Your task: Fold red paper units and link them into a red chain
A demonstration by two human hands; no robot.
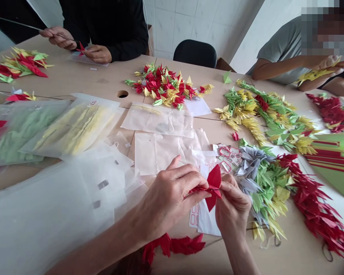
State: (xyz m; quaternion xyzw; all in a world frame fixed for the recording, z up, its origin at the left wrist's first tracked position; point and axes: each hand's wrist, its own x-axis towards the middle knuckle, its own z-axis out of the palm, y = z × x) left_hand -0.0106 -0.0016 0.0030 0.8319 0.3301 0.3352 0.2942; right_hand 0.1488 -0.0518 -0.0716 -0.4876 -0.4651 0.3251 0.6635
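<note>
My left hand [172, 194] and my right hand [232, 204] meet over the near middle of the table, both pinching one red folded paper crane [213, 183]. Its wings stick up and down between my fingers. Under my forearms lies a string of red paper cranes [177, 244]. Just beyond my hands lie sheets of small red-and-white stickers [226, 154] on white paper.
Clear plastic bags [74, 130] of green and yellow paper cover the left of the wooden table [74, 80]. Heaps and strings of red, yellow, green and grey cranes [167, 86] [263, 175] lie around. A person in black [103, 26] sits opposite, another in grey [286, 49] at right.
</note>
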